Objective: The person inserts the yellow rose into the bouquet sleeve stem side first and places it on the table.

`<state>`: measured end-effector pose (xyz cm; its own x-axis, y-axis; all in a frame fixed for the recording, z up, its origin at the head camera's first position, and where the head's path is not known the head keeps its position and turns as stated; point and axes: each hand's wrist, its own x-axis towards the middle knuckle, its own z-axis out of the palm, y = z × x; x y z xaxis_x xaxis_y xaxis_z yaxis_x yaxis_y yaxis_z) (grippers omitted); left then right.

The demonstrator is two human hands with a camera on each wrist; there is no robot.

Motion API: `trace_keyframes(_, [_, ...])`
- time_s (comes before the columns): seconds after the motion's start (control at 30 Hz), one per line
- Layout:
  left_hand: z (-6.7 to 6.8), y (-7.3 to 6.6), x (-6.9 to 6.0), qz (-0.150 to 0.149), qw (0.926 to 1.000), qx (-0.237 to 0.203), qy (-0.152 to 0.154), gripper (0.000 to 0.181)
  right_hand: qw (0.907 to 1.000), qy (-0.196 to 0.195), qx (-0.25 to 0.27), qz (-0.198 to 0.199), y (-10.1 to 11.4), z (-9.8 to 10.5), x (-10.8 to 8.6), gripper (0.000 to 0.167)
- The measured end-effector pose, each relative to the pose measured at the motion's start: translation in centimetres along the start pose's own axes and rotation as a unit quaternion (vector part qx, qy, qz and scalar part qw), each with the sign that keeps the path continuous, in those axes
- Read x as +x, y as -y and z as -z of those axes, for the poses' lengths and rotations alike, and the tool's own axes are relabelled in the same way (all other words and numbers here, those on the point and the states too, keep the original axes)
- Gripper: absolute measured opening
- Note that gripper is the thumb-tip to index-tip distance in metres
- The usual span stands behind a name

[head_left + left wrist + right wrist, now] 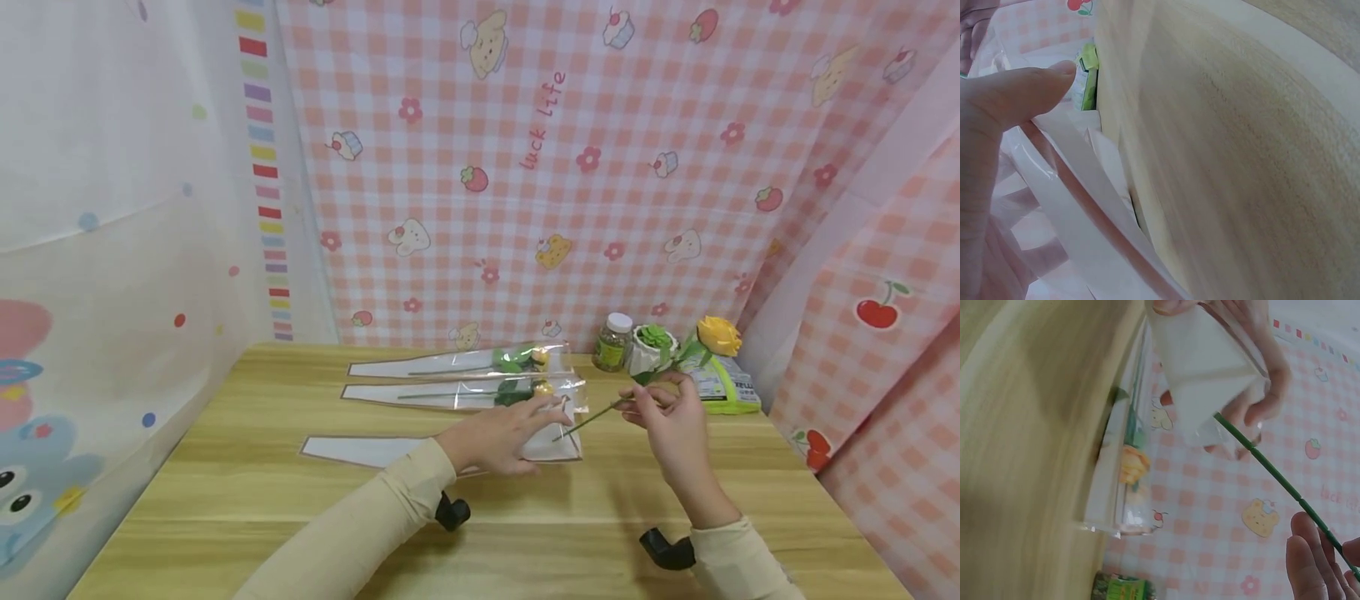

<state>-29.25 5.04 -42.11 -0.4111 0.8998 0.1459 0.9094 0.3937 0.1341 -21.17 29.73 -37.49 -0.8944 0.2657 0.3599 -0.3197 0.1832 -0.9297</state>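
Observation:
A yellow rose [718, 335] with green leaves is tilted at the right, its bloom up and its stem end down to the left. My right hand [671, 421] pinches its green stem [1275, 475] between thumb and fingers. My left hand [504, 435] grips the wide end of a white, clear-fronted flower sleeve [363, 450] with a brown edge. In the left wrist view, the thumb lies on the sleeve [1075, 200] and the fingers show through the film. The right wrist view has the stem's cut end at the mouth of the sleeve [1200, 375]; whether it is inside, I cannot tell.
Two sleeves, a nearer one [435, 393] and a farther one [427, 365], each hold a yellow rose behind the left hand. At the back right stand a lidded jar [612, 346], a potted succulent [651, 348] and a grey-green packet [726, 387]. A checked curtain [525, 208] hangs behind.

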Motion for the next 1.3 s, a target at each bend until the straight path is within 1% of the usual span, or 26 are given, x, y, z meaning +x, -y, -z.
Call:
trace_keyframes(0.13, [0.1,-0.1,0.1,0.003,1.0000,0.002,0.002,0.081,0.9994,-0.002,0.003,-0.034,-0.9,-0.4,0.1,0.022])
trace_keyframes(0.27, [0.1,-0.1,0.2,0.007,1.0000,0.004,0.001,0.081,0.9980,0.000,0.009,-0.062,-1.1,-0.8,0.2,0.022])
trace_keyframes(0.47, [-0.1,0.1,0.3,-0.002,0.9999,0.004,-0.011,0.080,0.9963,0.005,0.009,-0.086,-1.2,-1.3,0.0,0.026])
trace_keyframes(0.63, [-0.1,0.1,0.3,-0.008,0.9999,0.000,-0.013,0.078,0.9929,0.021,0.003,-0.117,-1.6,-1.7,-0.3,0.026])
trace_keyframes(0.77, [-0.1,0.1,0.2,-0.008,0.9999,0.001,-0.014,0.078,0.9917,0.032,0.002,-0.124,-1.9,-2.0,-0.4,0.025])
trace_keyframes(0.93, [-0.1,0.0,0.2,-0.015,0.9995,0.007,-0.028,0.077,0.9902,0.045,-0.009,-0.132,-2.2,-2.4,-0.6,0.025])
trace_keyframes(1.07, [-0.1,0.0,0.1,-0.014,0.9994,0.006,-0.030,0.077,0.9885,0.054,-0.012,-0.141,-2.5,-2.7,-0.7,0.026])
trace_keyframes(1.17, [-0.1,0.0,0.2,-0.012,0.9994,0.004,-0.032,0.077,0.9861,0.058,-0.001,-0.156,-2.7,-2.9,-0.8,0.027])
trace_keyframes(1.3, [-0.1,0.1,0.2,-0.011,0.9994,0.002,-0.034,0.076,0.9808,0.069,0.009,-0.182,-3.0,-3.2,-0.9,0.031])
